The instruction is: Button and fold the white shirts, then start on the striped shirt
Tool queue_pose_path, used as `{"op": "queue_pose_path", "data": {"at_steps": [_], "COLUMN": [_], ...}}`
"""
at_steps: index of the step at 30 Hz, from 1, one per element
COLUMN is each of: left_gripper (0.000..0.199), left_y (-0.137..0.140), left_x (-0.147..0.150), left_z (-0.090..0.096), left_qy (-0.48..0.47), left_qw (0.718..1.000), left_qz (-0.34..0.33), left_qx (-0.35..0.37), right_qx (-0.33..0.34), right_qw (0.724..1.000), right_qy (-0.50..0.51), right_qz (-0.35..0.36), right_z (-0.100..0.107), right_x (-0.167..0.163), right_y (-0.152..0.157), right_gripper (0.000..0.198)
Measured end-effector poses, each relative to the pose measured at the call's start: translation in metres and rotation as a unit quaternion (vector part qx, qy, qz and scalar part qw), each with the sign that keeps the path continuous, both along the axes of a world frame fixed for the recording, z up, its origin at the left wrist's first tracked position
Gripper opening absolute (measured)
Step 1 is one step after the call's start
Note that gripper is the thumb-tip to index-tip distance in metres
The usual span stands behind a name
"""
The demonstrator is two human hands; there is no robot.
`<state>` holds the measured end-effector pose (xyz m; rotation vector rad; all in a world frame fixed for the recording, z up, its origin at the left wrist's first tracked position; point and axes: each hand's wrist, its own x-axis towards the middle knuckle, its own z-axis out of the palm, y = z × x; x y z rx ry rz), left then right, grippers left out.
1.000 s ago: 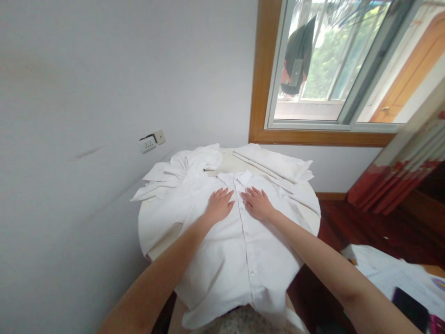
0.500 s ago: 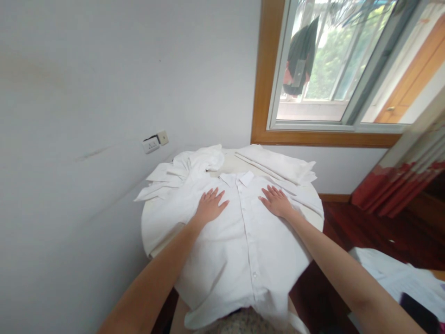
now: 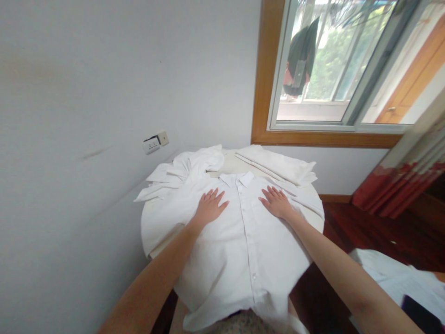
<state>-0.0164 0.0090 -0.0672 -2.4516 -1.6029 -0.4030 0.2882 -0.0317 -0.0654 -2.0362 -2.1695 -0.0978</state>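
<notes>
"Where's the shirt (image 3: 222, 250)?"
"Front up on the table (image 3: 229, 164), left hand (image 3: 210, 208) and right hand (image 3: 277, 204) splayed flat on its chest, grasping nothing."
"Any lettering on that white sheet (image 3: 389, 269)?"
"Too blurred to tell."

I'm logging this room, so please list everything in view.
shirt: 1, white, on table
crumpled fabric: 1, white, table's far left
folded fabric: 1, white, table's far right
table: 1, cream, by wall
wall: 1, grey, behind
wall plates: 2, whitish, on wall
window: 1, brown-framed, upper right
hanging item: 1, dark, beyond window
door: 1, brown, beyond window
curtain: 1, cream-red, right
floor: 1, red, right
pile: 1, white, lower right
flat item: 1, black, on pile
speckled item: 1, grey, bottom
left hand: 1, on shirt
right hand: 1, on shirt
</notes>
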Motion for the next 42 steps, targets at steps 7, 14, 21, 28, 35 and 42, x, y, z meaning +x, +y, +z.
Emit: {"op": "queue_pose_path", "data": {"at_steps": [7,14,21,28,35,42], "left_gripper": [0.057,0.059,0.058,0.059,0.058,0.059], "left_y": [0.0007,0.002,0.0033,0.0027,0.0017,0.0026], "left_x": [-0.0007,-0.001,-0.0011,-0.0008,-0.0007,-0.0009], "left_z": [-0.0031,-0.0043,-0.0067,-0.0051,-0.005,-0.0056], "left_qy": [-0.003,0.006,-0.007,-0.002,-0.003,-0.004], "left_qw": [1.0,1.0,1.0,1.0,1.0,1.0], "left_qz": [-0.005,-0.007,-0.006,-0.006,-0.007,-0.002], "left_qx": [0.023,0.016,0.02,0.019,0.025,0.021], "right_qx": [-0.001,0.004,0.002,-0.001,0.001,-0.006], "right_qw": [1.0,1.0,1.0,1.0,1.0,1.0], "right_qy": [-0.002,-0.003,-0.003,-0.005,-0.01,-0.01], "right_qz": [0.001,0.0,0.0,-0.002,0.001,-0.003], "right_z": [0.0014,0.0008,-0.0023,-0.0006,0.0013,0.0023], "right_x": [-0.0009,-0.0005,0.0012,0.0004,-0.0005,-0.0008], "right_y": [-0.0003,-0.0006,0.0019,0.0009,-0.0006,-0.0002], "right_gripper": [0.064,0.064,0.065,0.064,0.064,0.064]}}
